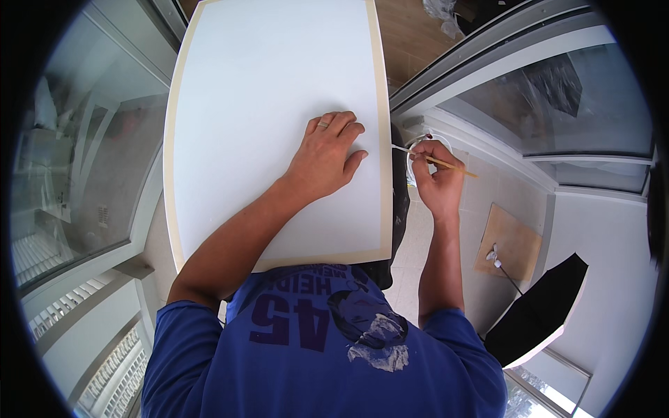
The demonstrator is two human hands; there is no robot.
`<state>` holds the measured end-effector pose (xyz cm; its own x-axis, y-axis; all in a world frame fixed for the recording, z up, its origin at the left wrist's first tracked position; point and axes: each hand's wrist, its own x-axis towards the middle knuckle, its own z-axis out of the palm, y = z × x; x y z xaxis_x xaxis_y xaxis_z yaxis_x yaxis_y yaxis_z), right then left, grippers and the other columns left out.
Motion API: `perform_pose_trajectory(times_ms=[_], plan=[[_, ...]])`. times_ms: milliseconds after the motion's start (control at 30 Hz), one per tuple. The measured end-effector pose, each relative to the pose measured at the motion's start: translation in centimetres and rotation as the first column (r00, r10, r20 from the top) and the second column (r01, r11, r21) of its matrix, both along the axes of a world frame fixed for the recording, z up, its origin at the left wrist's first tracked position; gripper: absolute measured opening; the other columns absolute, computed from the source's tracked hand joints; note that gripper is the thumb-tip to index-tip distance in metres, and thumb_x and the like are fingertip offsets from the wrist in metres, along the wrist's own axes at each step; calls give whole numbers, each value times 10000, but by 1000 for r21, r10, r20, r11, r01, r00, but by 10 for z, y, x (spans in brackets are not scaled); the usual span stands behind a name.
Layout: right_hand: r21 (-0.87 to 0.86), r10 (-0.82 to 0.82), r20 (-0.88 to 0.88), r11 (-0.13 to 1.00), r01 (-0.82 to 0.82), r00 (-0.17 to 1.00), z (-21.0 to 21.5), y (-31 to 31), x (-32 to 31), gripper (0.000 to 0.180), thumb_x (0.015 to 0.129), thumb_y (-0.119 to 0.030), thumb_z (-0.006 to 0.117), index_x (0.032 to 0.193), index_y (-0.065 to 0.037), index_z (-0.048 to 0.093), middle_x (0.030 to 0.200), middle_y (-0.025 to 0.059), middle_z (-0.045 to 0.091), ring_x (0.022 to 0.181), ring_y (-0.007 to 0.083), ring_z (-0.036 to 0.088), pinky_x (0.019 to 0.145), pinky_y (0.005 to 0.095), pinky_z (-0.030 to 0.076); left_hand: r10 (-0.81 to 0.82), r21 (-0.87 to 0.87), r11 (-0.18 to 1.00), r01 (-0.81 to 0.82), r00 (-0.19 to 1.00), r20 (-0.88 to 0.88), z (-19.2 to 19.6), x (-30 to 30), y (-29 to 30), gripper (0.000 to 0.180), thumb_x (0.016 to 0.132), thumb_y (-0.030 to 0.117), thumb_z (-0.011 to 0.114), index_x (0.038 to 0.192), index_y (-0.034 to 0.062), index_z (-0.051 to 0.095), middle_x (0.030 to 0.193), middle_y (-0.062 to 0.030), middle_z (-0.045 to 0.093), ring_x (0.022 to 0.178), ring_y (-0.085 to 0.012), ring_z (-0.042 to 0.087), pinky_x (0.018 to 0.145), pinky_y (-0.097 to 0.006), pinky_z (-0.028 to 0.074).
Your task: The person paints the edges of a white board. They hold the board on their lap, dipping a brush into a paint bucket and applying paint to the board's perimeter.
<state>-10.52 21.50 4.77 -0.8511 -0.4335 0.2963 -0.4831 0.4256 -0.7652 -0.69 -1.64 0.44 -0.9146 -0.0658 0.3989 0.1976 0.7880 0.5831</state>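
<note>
A large white board (pixel 272 76) lies in front of me, its edges lined with beige masking tape (pixel 380 76). My left hand (pixel 327 153) rests palm down on the board's right half, fingers loosely bent and thumb held apart, with nothing in it. Just beyond the right edge, my right hand (pixel 440 177) grips a thin paintbrush (pixel 461 171) by its wooden handle. The brush's whitish tip points left and is close to the taped edge; I cannot tell whether it touches. Partly hidden behind that hand is a round white container (pixel 448 142).
Framed glass panels stand at the left (pixel 104 174) and right (pixel 557 104). On the tiled floor at right lies a tan square board (pixel 509 240) with a white fitting on it. Nearby is a black umbrella-like panel (pixel 536 313). Clear plastic (pixel 442 12) lies at the far side.
</note>
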Motion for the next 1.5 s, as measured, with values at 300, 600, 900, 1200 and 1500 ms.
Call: perform_pose_trajectory(times_ms=[300,600,900,1200,1500], plan=[[43,23,65,999,-26,998,-3,4,2,94,868,24,663,915,3,742,798,74,729,711,141,675,673,293,532,0,5,1000,0,1000,6,1,0,-1,395,933,133,821,1285,40,670,1401,-138,609,1360,-367,563,1142,-508,427],[42,20,72,999,-23,997,2,-2,-3,79,866,4,655,895,1,729,774,72,710,688,135,650,629,299,500,-4,10,1000,4,1000,-3,1,0,0,395,930,123,822,1285,41,668,1398,-133,611,1351,-365,568,1145,-509,427],[-28,0,28,1000,1,1000,-6,-11,-10,90,912,-3,669,954,6,748,806,93,748,718,150,714,691,304,551,-1,15,1000,1,1000,-4,1,-1,0,400,923,120,827,1282,40,671,1395,-134,614,1338,-359,574,1142,-509,429],[97,11,12,995,-13,1000,-1,-7,-4,111,899,4,667,968,-8,753,830,87,760,737,161,727,686,302,550,-1,10,1000,1,1000,1,1,-1,0,403,923,131,828,1284,39,673,1395,-136,614,1339,-360,574,1143,-508,429],[-25,4,6,1000,-4,1000,-1,-10,-8,98,909,4,675,969,4,752,836,97,759,731,163,724,697,302,560,-8,17,1000,7,1000,4,1,-1,0,404,924,127,827,1287,41,671,1403,-137,611,1345,-369,569,1144,-512,426]])
